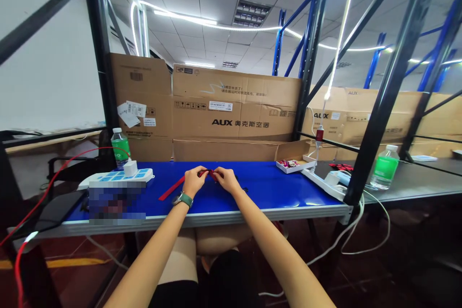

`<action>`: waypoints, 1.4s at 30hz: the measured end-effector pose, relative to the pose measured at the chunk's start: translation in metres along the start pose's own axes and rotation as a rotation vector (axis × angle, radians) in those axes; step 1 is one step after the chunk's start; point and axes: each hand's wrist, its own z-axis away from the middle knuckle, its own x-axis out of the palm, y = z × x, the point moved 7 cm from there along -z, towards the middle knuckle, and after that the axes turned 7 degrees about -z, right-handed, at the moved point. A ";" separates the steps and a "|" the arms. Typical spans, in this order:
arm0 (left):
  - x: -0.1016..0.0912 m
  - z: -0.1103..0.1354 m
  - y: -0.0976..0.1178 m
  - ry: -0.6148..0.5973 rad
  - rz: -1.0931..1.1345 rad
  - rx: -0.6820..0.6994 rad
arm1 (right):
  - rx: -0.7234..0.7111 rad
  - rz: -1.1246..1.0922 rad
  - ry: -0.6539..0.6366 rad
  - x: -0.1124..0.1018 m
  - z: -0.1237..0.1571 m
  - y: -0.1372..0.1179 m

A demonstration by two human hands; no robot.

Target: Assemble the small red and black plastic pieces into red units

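Both my hands meet over the middle of the blue table (274, 192). My left hand (194, 181), with a green-strapped watch on its wrist, is closed in a pinch on a red ribbon (172, 187). The ribbon's free end trails down to the left across the tabletop. My right hand (224, 179) is also closed, pinching the same ribbon at its other end, where a small dark red loop or knot shows between the two hands. The fingertips nearly touch each other.
A white power strip (108, 179) with a charger and a green-labelled bottle (120, 147) stand at the left. A small white tray (293, 165) of red pieces, another power strip (325, 184) and a second bottle (384, 167) are at the right. Cardboard boxes (224, 110) wall the back.
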 end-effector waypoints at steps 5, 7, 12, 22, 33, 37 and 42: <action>0.002 0.001 0.001 -0.035 0.025 0.016 | -0.018 0.016 -0.007 0.000 0.001 -0.003; 0.003 0.001 0.001 -0.055 0.060 0.023 | -0.020 0.024 0.001 0.000 0.002 -0.002; 0.009 0.002 0.004 -0.132 0.156 0.041 | -0.041 0.096 -0.009 0.002 0.002 0.000; 0.007 0.001 0.001 -0.103 0.113 0.042 | -0.051 0.098 -0.025 0.004 0.002 -0.007; 0.005 0.001 0.016 -0.133 0.058 0.135 | 0.075 -0.303 -0.116 0.016 -0.001 0.015; 0.005 0.000 0.015 -0.143 0.082 0.100 | 0.166 -0.423 -0.068 0.014 -0.003 0.027; 0.007 0.002 0.024 -0.208 0.184 0.137 | 0.277 -0.562 -0.032 0.009 -0.002 0.038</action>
